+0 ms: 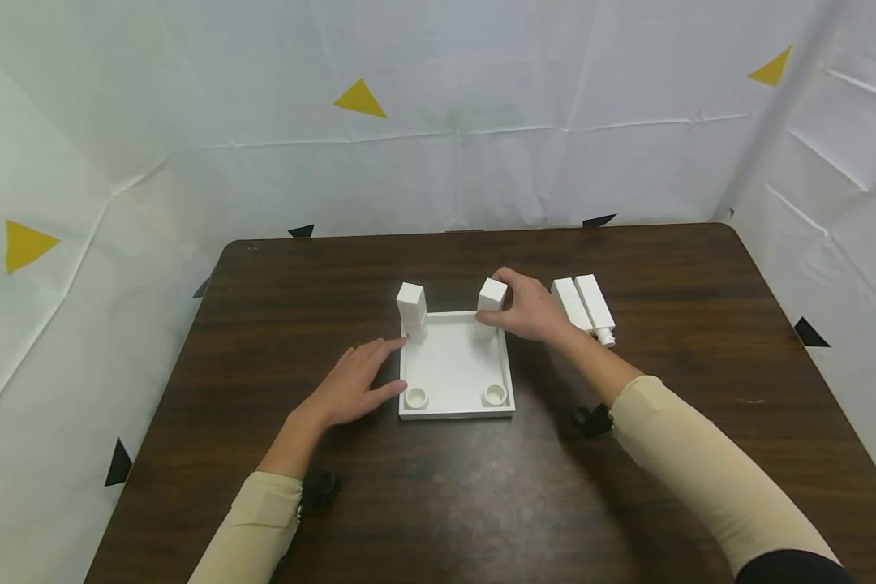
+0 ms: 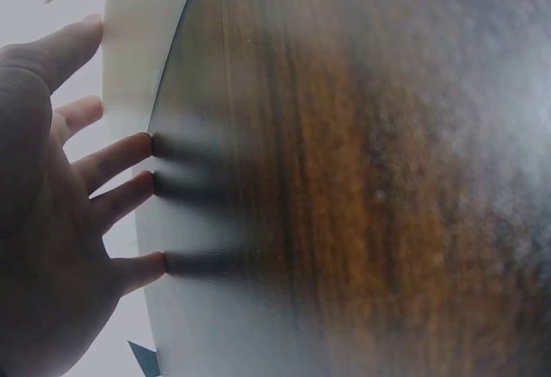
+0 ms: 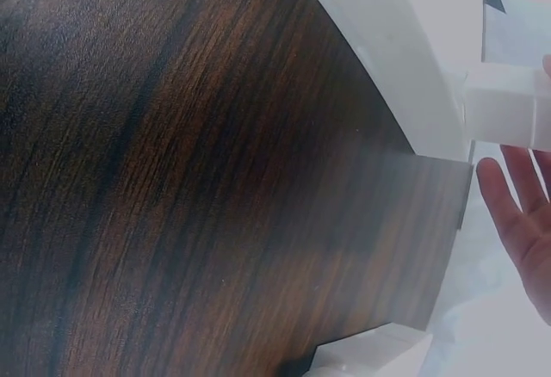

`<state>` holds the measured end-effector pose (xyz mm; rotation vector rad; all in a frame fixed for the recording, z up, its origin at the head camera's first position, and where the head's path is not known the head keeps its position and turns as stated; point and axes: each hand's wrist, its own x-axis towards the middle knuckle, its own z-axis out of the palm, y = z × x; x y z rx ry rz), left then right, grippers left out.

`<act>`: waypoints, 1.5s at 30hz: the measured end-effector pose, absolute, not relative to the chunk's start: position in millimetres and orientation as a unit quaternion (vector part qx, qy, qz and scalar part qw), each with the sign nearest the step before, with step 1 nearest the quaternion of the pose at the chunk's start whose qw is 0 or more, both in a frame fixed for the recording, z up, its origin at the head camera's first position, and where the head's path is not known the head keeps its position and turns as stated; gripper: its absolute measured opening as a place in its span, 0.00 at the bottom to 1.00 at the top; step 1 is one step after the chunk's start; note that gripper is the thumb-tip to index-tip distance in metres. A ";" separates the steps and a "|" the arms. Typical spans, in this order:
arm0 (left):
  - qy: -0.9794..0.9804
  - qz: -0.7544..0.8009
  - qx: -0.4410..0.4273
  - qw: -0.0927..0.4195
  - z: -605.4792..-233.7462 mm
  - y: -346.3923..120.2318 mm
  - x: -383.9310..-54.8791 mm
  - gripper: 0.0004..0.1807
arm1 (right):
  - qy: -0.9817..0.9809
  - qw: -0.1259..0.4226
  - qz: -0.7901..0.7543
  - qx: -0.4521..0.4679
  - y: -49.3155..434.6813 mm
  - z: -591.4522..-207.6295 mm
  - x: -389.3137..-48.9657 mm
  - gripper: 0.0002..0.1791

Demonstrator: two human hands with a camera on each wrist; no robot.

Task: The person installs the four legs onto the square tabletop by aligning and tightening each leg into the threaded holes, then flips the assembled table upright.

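Note:
A square white tray-like panel [image 1: 455, 365] with a raised rim lies on the table. Round sockets mark its two near corners, and a white square leg [image 1: 412, 305] stands upright at the far left one. At the far right corner my right hand [image 1: 531, 310] grips a second white leg [image 1: 491, 295] between thumb and fingers; this leg [image 3: 501, 106] meets the panel [image 3: 392, 46] in the right wrist view. My left hand [image 1: 354, 381] steadies the panel's left side, fingers spread and fairly straight, thumb tip at the rim. In the left wrist view its fingertips touch the dark tabletop beside the panel [image 2: 142, 41].
Two more white legs [image 1: 584, 304] lie side by side right of the panel, close beyond my right forearm; the nearer end of one shows a threaded peg [image 1: 606, 337]. The brown wooden table [image 1: 292, 308] ends at white sheeting behind and on both sides.

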<state>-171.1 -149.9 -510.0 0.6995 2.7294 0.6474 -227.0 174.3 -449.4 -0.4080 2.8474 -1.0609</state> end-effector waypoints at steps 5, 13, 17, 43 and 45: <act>0.935 0.226 0.244 0.119 -511.6 -150.1 -171.4 0.40 | 0.926 0.035 -0.346 -0.145 176.0 -449.0 -228.4 0.26; 0.934 0.230 0.247 0.113 -512.0 -148.8 -171.2 0.40 | 0.918 0.067 -0.344 -0.185 183.7 -447.1 -230.3 0.34; 0.934 0.230 0.247 0.114 -511.6 -148.9 -171.4 0.40 | 0.894 0.098 -0.378 -0.221 188.7 -447.9 -232.5 0.38; 0.935 0.228 0.244 0.116 -509.5 -148.8 -171.5 0.40 | 0.880 0.110 -0.389 -0.249 190.5 -446.1 -233.4 0.27; 0.936 0.226 0.245 0.116 -509.3 -148.3 -171.8 0.40 | 0.886 0.106 -0.382 -0.240 190.0 -446.0 -232.6 0.28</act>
